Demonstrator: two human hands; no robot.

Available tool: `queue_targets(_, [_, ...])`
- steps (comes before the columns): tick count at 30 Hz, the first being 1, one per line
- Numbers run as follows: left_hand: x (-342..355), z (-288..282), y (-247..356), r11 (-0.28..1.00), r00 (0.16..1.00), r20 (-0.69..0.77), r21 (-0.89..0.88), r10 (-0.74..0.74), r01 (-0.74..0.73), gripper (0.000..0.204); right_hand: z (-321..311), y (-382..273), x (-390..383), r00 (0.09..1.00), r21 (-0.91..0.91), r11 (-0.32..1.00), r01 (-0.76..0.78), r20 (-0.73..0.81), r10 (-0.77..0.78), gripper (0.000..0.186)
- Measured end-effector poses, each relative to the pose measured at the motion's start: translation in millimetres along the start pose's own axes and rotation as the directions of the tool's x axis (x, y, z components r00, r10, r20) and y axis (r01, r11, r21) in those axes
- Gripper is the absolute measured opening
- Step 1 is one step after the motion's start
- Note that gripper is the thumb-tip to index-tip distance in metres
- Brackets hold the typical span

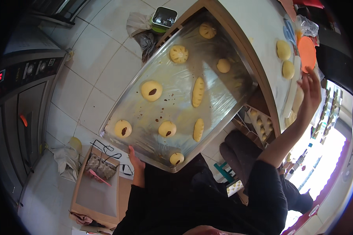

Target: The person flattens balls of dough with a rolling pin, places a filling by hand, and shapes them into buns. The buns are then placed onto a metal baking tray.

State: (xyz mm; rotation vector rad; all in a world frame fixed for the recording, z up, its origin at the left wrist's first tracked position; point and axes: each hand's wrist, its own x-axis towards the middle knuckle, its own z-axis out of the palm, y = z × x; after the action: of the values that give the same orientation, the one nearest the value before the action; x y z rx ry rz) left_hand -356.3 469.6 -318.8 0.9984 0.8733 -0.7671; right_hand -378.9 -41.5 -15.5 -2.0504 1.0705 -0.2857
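Note:
My left hand (137, 161) grips the near left edge of a large metal baking tray (145, 133), thumb up along the rim. The tray tilts across the middle, its far end at the wooden-edged table. On it sit pale shaped doughs: round ones with a dark strip, such as a round dough (151, 91), long scored pieces like a long dough (198, 92), and a flower-cut dough (179, 54). My right hand (310, 86) reaches far right over the table, fingers stretched, fingertips at the lower edge of an orange oval plastic piece (306, 53). Whether it grips that piece is unclear.
Two plain dough balls (288, 69) lie on the white table (259, 35). An oven (31, 78) stands at left. On the floor are a cardboard box (94, 196) and a scale (164, 17). Another tray of doughs (259, 121) sits below the table. Another person is at right.

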Motion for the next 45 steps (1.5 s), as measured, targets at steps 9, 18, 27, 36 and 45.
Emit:
queue_targets(9, [3, 2, 2, 0.999, 0.999, -0.01, 0.029, 0.042, -0.042, 0.05, -17, 37, 37, 1.0, -0.443, 0.897, 0.0, -0.019, -0.009, 0.047])
queue_targets(18, [3, 3, 5, 0.999, 0.999, 0.022, 0.04, 0.031, -0.032, 0.047, -44, 33, -11, 0.978, -0.076, 0.997, 0.005, -0.205, -0.021, 0.049])
queue_targets(27, [7, 1, 4, 0.999, 0.998, 0.059, 0.029, 0.013, -0.015, 0.047, 106, 95, -106, 0.901, 0.154, 0.93, -0.334, 0.341, 0.268, 0.048])
queue_targets(36, [8, 1, 5, 0.998, 1.0, 0.025, 0.057, 0.012, -0.014, 0.049, 150, 186, -119, 0.998, -0.365, 0.931, -0.029, 0.048, 0.051, 0.052])
queue_targets(45, [1, 12, 10, 0.999, 0.998, 0.058, 0.033, -0.003, 0.001, 0.048, 137, 179, -112, 0.963, -0.523, 0.836, 0.169, 0.27, -0.026, 0.063])
